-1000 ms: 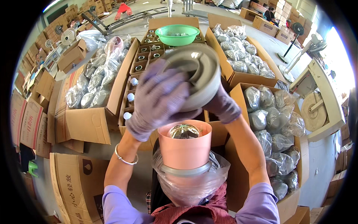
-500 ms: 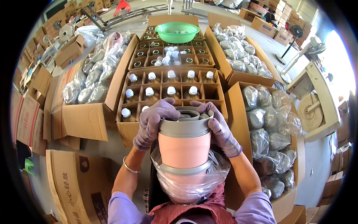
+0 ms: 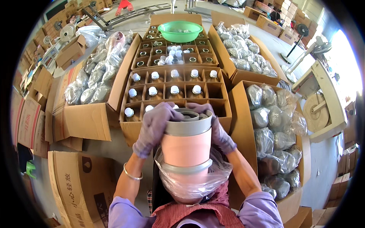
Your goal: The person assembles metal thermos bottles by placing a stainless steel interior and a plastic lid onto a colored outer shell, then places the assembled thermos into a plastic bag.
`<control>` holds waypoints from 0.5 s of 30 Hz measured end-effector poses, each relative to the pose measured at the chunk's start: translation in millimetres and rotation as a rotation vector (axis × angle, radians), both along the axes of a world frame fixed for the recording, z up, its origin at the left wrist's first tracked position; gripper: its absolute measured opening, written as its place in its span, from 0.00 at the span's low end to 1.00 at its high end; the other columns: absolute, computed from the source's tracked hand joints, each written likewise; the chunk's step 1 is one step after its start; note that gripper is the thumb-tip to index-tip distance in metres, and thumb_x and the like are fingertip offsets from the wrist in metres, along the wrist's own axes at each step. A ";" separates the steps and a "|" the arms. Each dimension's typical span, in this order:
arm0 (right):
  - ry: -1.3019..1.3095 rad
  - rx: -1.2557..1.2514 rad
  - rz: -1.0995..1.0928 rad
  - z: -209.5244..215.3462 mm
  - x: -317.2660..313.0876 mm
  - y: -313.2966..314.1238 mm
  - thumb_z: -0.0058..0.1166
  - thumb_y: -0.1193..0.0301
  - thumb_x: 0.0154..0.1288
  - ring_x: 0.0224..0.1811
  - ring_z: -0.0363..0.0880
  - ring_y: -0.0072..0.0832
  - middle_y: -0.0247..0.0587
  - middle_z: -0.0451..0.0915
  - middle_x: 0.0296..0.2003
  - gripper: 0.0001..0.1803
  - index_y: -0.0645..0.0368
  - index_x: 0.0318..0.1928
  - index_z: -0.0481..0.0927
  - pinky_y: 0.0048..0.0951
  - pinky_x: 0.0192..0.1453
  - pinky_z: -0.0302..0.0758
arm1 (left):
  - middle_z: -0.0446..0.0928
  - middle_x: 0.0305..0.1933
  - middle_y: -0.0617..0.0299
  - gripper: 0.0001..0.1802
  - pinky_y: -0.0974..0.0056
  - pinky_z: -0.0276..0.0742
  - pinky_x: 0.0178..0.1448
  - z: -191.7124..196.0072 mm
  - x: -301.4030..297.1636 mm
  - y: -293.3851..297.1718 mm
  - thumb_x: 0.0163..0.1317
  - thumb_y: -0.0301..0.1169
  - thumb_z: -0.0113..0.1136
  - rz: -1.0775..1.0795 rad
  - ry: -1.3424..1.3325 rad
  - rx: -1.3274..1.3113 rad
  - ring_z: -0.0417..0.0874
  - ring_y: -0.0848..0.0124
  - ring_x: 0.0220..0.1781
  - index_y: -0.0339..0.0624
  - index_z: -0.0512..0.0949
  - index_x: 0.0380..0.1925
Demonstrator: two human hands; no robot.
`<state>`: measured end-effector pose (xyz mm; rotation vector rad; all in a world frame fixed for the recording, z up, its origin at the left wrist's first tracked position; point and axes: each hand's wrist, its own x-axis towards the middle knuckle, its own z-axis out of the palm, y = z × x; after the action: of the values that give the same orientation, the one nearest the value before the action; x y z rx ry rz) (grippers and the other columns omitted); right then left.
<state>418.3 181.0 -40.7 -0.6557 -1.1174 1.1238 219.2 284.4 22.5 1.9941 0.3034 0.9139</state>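
Upright in front of my body stands a pink cylindrical container with a thick grey rim and a grey band lower down. Inside its mouth is a grey ring; what lies deeper is too dark to make out. Crumpled clear plastic film wraps its lower part. My left hand, in a purple-grey glove, grips the left of the rim with fingers curled over the top. On the other side my right hand, gloved alike, holds the rim, its fingers partly hidden behind it.
Just beyond, a divided carton holds several white-capped bottles. Farther back are loose white caps and a green basin. Cartons of film-wrapped items flank both sides. A closed carton stands near left.
The container has shifted slightly left and turned a little. My right hand has moved left, its thumb slipping from the rim's front to behind it. My left hand has turned slightly over the rim.
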 end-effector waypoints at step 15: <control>-1.304 -0.022 -0.251 152.1 14.9 -111.8 0.56 0.62 0.65 0.60 0.76 0.50 0.60 0.75 0.58 0.30 0.67 0.63 0.69 0.39 0.63 0.74 | 0.82 0.49 0.55 0.36 0.67 0.73 0.61 -21.3 -54.9 -92.6 0.71 0.33 0.53 -0.372 0.375 -0.770 0.82 0.68 0.53 0.36 0.51 0.74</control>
<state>433.1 69.2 111.4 -1.5921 -2.0065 0.3884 164.3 191.7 1.2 1.4073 0.4009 0.1281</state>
